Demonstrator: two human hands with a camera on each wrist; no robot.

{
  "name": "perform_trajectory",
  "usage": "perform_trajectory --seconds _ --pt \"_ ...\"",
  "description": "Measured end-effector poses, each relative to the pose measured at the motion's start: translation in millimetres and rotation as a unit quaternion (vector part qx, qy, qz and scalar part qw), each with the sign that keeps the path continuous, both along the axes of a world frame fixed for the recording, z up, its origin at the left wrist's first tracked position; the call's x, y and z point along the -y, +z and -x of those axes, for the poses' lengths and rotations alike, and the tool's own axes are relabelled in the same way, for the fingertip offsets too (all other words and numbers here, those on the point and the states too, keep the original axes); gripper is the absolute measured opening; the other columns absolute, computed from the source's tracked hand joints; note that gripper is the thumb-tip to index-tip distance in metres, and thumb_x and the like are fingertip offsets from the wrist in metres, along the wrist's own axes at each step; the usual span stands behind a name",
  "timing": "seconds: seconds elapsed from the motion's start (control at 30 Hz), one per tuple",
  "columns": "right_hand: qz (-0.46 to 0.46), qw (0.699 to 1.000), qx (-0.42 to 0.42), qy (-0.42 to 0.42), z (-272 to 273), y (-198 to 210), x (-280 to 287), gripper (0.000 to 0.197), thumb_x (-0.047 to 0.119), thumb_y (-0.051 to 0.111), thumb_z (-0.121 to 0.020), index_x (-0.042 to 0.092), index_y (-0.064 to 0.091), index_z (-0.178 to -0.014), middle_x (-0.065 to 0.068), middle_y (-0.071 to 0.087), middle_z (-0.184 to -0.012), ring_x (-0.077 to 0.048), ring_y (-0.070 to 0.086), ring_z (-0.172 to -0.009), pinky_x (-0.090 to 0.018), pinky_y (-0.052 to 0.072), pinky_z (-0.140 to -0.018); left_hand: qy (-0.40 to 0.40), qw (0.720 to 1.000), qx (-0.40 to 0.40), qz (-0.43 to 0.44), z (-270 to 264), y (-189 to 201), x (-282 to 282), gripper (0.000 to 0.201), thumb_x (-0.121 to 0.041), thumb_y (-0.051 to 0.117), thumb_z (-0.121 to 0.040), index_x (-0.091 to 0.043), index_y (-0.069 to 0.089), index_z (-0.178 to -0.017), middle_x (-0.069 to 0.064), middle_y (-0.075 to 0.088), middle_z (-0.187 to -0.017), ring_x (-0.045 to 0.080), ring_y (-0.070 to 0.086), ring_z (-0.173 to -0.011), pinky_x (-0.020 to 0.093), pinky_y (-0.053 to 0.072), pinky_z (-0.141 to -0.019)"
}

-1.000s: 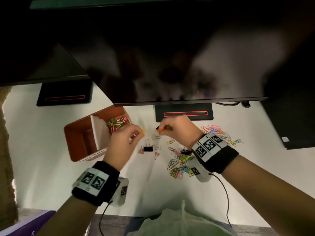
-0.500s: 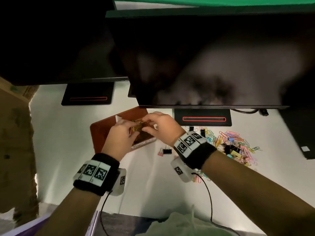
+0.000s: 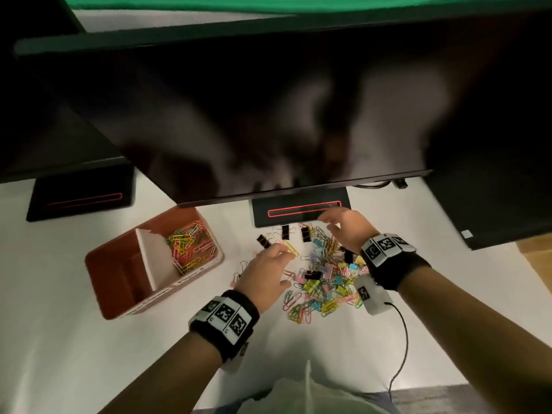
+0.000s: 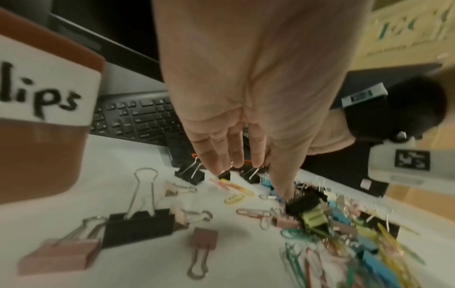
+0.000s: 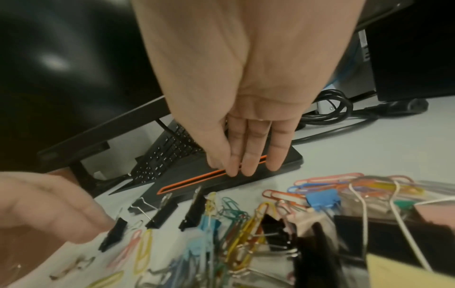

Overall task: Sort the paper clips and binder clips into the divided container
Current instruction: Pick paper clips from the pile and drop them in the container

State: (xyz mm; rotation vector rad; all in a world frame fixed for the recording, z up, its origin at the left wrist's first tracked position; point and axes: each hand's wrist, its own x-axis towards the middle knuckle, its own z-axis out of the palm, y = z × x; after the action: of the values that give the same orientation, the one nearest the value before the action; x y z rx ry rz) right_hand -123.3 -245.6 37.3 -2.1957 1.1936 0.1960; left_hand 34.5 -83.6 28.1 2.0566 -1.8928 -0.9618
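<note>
A brown divided container stands at the left; its right compartment holds coloured paper clips, and its left one looks dark and bare. A mixed pile of paper clips and binder clips lies to its right. My left hand hovers over the pile's left edge by a yellow paper clip, fingers straight, holding nothing. My right hand is over the pile's far side, fingers straight and empty. Black binder clips stand in a row at the far edge.
A large dark monitor overhangs the desk; its stand base sits just behind the pile, and another base is at the far left. A keyboard lies under the monitor. A black cable trails from my right wrist.
Both hands left the container, where they held clips over it, and moved right to the pile. They now hold nothing.
</note>
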Motion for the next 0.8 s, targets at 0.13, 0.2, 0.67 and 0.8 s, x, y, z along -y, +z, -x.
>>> perform_trajectory --seconds 0.13,0.2,0.67,0.8 --pt "-0.033 0.995 -0.08 0.048 1.1 -11.1 6.3 0.047 0.022 0.065 -0.084 0.018 0.051 -0.129 -0.005 0.051 -0.134 -0.023 0.052 -0.119 -0.034 0.044 -0.101 -0.037 0.998 0.056 -0.002 6.3 -14.4 12.2 0.056 -0.02 0.061 -0.085 -0.02 0.039 -0.137 0.0 0.035 -0.142 0.02 0.039 -0.127 0.033 0.034 -0.108" --pt "-0.037 0.994 -0.088 0.047 -0.6 -16.4 4.0 0.054 0.03 0.069 -0.081 0.018 0.05 -0.13 -0.006 0.048 -0.134 -0.025 0.05 -0.12 -0.038 0.043 -0.102 -0.03 0.998 0.061 -0.002 8.4 -19.6 15.8 0.054 -0.023 0.061 -0.086 -0.019 0.041 -0.136 0.001 0.036 -0.142 0.02 0.04 -0.126 0.033 0.035 -0.108" --pt "-0.079 0.99 -0.012 0.114 -4.8 -18.7 0.7 0.03 0.017 0.054 -0.09 0.017 0.058 -0.119 -0.005 0.059 -0.119 -0.02 0.058 -0.104 -0.028 0.046 -0.091 0.088 0.995 -0.006 0.055 7.5 -42.8 15.0 0.012 -0.009 0.061 -0.084 -0.014 0.067 -0.093 -0.002 0.06 -0.103 0.016 0.052 -0.098 0.031 0.045 -0.089" --pt "-0.027 0.99 -0.008 0.14 -3.3 -21.1 5.7 0.039 0.006 0.052 -0.088 0.024 0.058 -0.122 -0.001 0.049 -0.128 -0.023 0.044 -0.12 -0.032 0.038 -0.102 0.1 0.992 -0.009 0.074 8.4 -41.8 10.7 0.026 0.0 0.056 -0.084 -0.012 0.065 -0.105 0.003 0.062 -0.107 0.018 0.053 -0.102 0.02 0.036 -0.088"
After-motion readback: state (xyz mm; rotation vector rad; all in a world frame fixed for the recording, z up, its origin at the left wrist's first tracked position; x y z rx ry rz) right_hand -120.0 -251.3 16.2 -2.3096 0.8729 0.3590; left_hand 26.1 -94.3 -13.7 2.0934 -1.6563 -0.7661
